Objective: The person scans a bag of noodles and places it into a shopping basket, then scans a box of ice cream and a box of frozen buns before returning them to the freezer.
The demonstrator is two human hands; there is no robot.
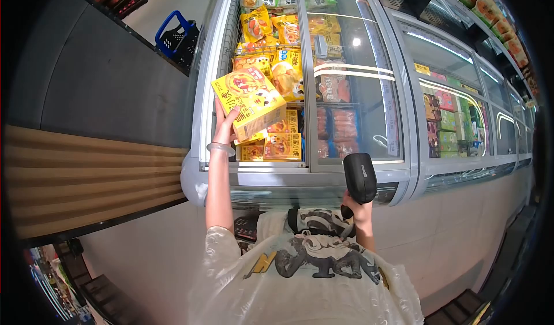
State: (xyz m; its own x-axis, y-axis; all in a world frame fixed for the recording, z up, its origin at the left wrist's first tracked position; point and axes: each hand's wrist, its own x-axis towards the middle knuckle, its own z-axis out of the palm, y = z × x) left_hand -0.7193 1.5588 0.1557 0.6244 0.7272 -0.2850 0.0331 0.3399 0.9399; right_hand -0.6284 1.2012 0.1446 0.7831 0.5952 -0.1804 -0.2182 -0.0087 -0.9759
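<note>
My left hand grips a yellow frozen-food box by its lower left side, thumb on the front. The box is tilted above the open left half of a chest freezer. Beneath it lie similar yellow boxes, partly covered by it. Yellow bags of frozen food fill the part behind. Low in front of the freezer's near edge, my right hand is closed round the handle of a black handheld barcode scanner. The scanner's head hides some of those fingers.
A sliding glass lid covers the freezer's right half, with packs of pinkish sausages under it. Another glass-topped freezer adjoins on the right. A blue-handled black shopping basket stands beyond the freezer's left side.
</note>
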